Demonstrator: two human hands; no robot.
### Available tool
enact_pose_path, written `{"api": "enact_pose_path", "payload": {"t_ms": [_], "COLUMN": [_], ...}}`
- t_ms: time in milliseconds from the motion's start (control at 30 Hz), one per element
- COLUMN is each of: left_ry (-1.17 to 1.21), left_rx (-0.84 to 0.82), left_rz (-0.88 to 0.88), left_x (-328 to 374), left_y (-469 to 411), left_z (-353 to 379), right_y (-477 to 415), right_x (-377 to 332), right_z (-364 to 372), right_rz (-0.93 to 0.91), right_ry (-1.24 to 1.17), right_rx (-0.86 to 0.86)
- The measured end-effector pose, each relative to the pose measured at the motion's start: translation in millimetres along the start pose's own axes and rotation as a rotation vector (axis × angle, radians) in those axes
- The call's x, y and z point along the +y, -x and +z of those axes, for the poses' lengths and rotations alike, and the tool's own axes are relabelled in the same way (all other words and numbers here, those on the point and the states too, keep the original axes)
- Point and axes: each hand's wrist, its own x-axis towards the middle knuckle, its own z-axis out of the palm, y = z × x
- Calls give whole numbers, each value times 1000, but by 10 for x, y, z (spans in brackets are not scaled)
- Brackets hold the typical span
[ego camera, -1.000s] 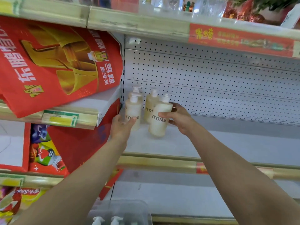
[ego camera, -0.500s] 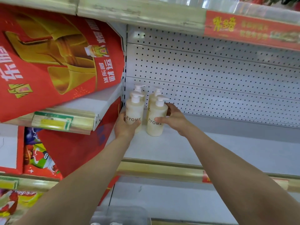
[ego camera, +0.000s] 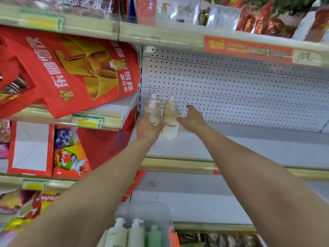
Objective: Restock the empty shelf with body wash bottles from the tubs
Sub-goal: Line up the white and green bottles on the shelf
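Observation:
Several cream ZYOME body wash bottles stand in the back left corner of the white shelf (ego camera: 249, 147). My left hand (ego camera: 148, 129) grips the lower part of the front-left bottle (ego camera: 153, 114). The front-right bottle (ego camera: 170, 126) stands upright beside it. My right hand (ego camera: 192, 118) is just right of that bottle with its fingers spread; only the thumb is near the bottle's side. Two more bottles (ego camera: 171, 101) stand behind, mostly hidden. At the bottom edge a clear tub (ego camera: 142, 210) holds more pump bottles (ego camera: 117, 232).
A white pegboard (ego camera: 231, 90) backs the shelf, and a gold price rail (ego camera: 178, 164) runs along its front edge. Red gift bags (ego camera: 76, 73) lean on the neighbouring shelf to the left. The shelf above (ego camera: 160, 37) carries wrapped goods. A green bottle (ego camera: 154, 236) sits in the tub.
My right hand has let go of the front-right bottle and opened beside it. That bottle went from tilted to upright next to the left one. My left hand stays on its bottle.

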Motion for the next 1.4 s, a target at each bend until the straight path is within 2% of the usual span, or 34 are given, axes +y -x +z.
{"api": "enact_pose_path", "payload": {"t_ms": [133,267,367,533,933,1100,1200,1333,1400], "left_ry": [-160,-472,-586,-619,-636,-621,-567,-494,-491], "left_rx": [39,135,156,125,-5,-113,-215,-293,-314], "left_rz": [173,287,295,181,-31,-194,-335,-383,-401], "left_x": [215,314,304,170,-1143,-1770,-2237,-2556,-2607], "left_y": [237,412,624,1017,1689,2023,2162,2380,2439], "left_z": [-399,-844,-1102,-1341,-1385,-1235,-1099,-908,-807], "right_y": [417,851,1148,1593,2335,2545,2616,2701,2761], "right_x": [-272,-538,-669,-711,-257,16,299,680,801], "right_z": [-217,-366,-378,-205,921,1465,1819,2263,2426], "right_rz": [-161,-297,-316,-289,-146,-83,74,245,362], "right_ry": [161,319,383,352,211,207,120,27,-103], "right_rx": [57,106,98,29,-230,-430,-559,-716,-749]}}
